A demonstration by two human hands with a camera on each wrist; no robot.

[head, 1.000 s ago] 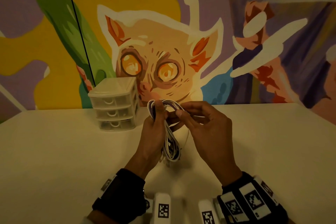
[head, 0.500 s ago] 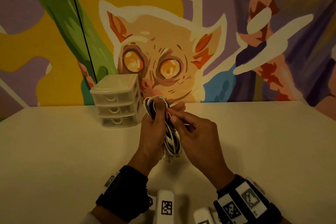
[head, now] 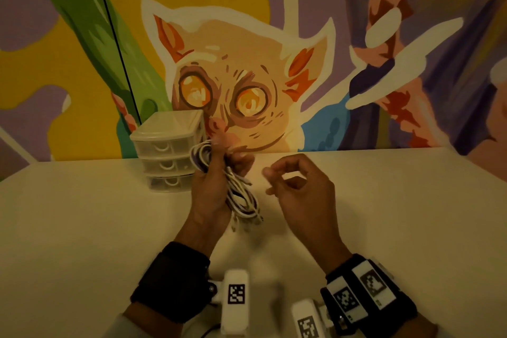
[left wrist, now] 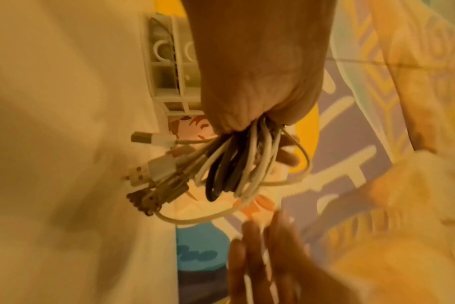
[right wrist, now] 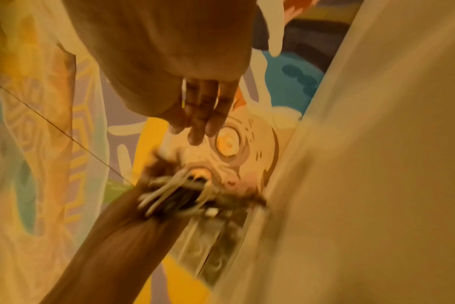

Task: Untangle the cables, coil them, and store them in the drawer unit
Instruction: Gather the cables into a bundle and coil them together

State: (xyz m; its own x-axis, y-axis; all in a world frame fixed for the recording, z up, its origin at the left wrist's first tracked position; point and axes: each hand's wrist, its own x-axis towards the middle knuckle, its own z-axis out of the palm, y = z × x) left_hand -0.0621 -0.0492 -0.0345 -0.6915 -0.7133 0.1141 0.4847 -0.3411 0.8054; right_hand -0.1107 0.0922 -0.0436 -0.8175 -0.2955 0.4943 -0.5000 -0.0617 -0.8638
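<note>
With the coiled cables (head: 241, 195) bunched and clamped in my left grip (head: 211, 195) at frame centre, my right grip (head: 299, 189) hung loosely curled and empty beside them, and only stowing them in the shut drawer unit (head: 167, 151) at upper left seemingly remained.
</note>
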